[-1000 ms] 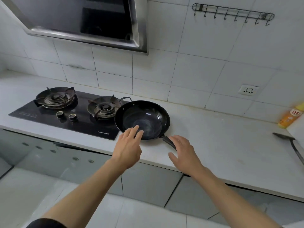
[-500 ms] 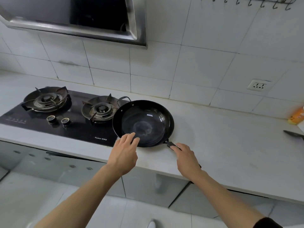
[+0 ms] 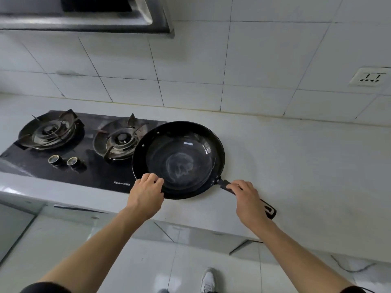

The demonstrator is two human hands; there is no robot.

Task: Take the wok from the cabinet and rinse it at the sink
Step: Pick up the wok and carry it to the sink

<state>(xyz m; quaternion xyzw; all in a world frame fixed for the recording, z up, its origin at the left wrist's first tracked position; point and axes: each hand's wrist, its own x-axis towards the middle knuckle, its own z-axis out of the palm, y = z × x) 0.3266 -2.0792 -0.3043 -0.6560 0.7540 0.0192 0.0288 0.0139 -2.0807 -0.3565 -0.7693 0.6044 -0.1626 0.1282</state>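
Black wok (image 3: 179, 159) rests on the countertop (image 3: 296, 166) — left hand (image 3: 146, 194) grips its near rim, right hand (image 3: 247, 199) clasps the handle (image 3: 225, 184).

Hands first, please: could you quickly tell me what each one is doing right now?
Left hand: closed, fingers curled over the near rim of the wok.
Right hand: closed, gripping the wok's handle.

White tabletop (image 3: 296, 166), carrying a black gas hob (image 3: 69, 166) at left and a black wok (image 3: 179, 159) just beside it.
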